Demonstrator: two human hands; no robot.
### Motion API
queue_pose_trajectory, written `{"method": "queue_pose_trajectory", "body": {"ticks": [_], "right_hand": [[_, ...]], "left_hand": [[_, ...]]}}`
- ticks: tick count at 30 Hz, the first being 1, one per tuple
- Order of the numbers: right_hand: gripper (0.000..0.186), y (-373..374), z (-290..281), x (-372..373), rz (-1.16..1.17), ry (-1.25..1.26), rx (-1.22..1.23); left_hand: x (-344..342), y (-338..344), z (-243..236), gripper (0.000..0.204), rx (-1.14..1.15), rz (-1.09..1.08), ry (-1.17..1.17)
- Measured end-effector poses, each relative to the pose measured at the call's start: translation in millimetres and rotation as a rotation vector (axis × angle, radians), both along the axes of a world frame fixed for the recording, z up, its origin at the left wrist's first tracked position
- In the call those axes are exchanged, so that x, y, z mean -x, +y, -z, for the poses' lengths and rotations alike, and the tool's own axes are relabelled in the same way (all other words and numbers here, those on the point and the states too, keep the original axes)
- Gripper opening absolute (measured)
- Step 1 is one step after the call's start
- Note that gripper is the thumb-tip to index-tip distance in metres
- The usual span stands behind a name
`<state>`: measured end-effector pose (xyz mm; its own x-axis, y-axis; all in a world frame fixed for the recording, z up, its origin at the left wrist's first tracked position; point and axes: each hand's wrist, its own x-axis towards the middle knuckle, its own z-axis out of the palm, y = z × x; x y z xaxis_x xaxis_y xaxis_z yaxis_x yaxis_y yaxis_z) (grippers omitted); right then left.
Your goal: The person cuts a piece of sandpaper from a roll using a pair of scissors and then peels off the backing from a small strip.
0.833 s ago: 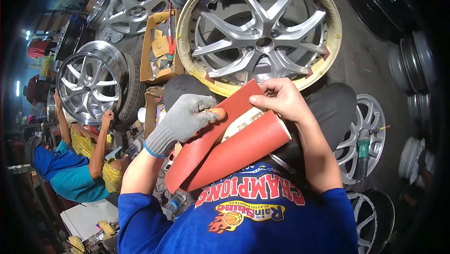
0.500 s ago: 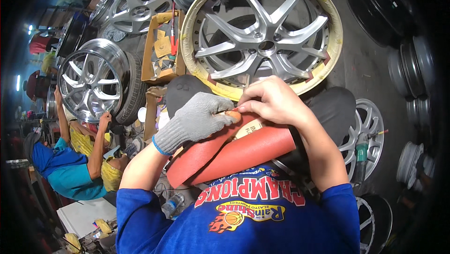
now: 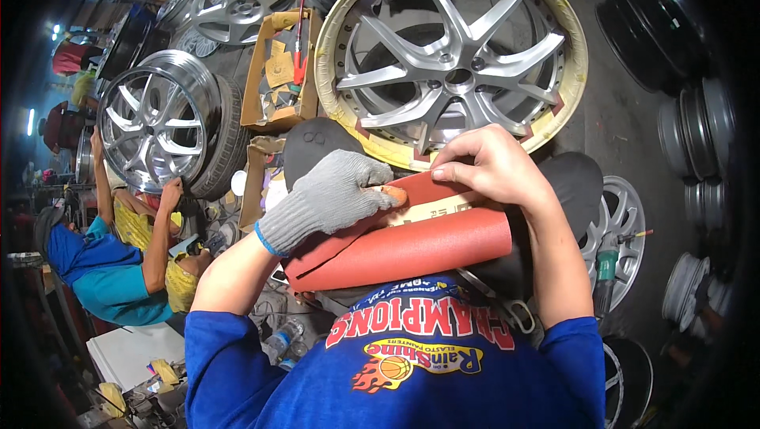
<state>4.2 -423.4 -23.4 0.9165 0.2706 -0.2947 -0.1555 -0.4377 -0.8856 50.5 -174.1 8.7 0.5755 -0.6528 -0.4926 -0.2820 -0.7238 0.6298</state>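
Observation:
A roll of red sandpaper (image 3: 412, 248) lies across my lap, its pale printed backing showing between the roll and the lifted edge. My left hand (image 3: 336, 195), in a grey knit glove with a blue cuff, grips the sheet's left part; the thumb tip pokes bare through the glove. Bare, my right hand (image 3: 487, 168) pinches the upper edge between thumb and fingers. Just beyond both hands stands a silver multi-spoke wheel rim (image 3: 459, 77), its outer lip covered in yellowish masking tape. Small reddish sandpaper pieces touch its near lip.
Scissors (image 3: 518, 317) lie by my right forearm. A cardboard box (image 3: 311, 85) of scraps sits left of the taped rim. At right, a green power tool (image 3: 606, 264) rests against another rim (image 3: 625, 227). On the left, a co-worker (image 3: 119, 271) holds a polished rim (image 3: 154, 124).
My right hand has slid rightward along the sandpaper's edge, away from my left hand. More of the pale backing shows between them. The view has shifted slightly.

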Motion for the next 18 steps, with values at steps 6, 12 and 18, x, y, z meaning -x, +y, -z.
{"method": "queue_pose_trajectory", "body": {"ticks": [6, 12, 18], "right_hand": [[0.019, 23.4, -1.3, -0.8, -0.248, -0.532, 0.265], [0.008, 25.9, 6.7, 7.4, -0.217, -0.505, 0.270], [0.008, 18.0, 9.7, 3.7, -0.213, -0.493, 0.191]], "left_hand": [[0.7, 0.1, 22.9, 0.036, 0.126, 0.102, -0.174], [2.1, -2.1, 1.7, 0.039, 0.102, 0.098, -0.100], [-2.3, 19.0, 13.1, 0.041, 0.051, 0.105, -0.160]]}}
